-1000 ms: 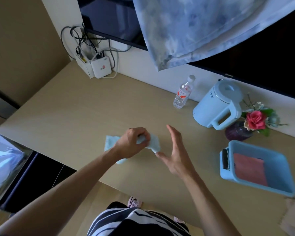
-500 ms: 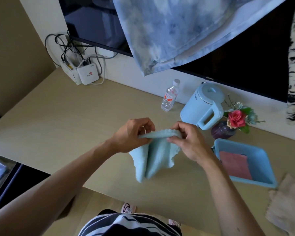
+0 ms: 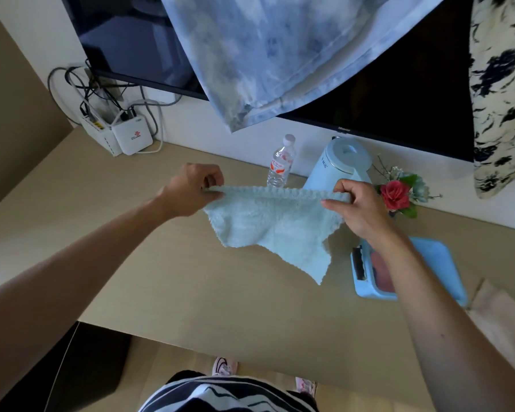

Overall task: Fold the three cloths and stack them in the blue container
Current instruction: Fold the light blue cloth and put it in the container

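My L hand [image 3: 194,188] & R hand [image 3: 360,206] each pinch a top corner of the fluffy pale-blue cloth [image 3: 274,227], spread mid-air so it hangs flat for folding

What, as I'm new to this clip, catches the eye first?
A pale blue cloth hangs stretched between the left hand and right hand, mid-frame. To its right, the blue container holds a pink cloth, with a red rose behind it.
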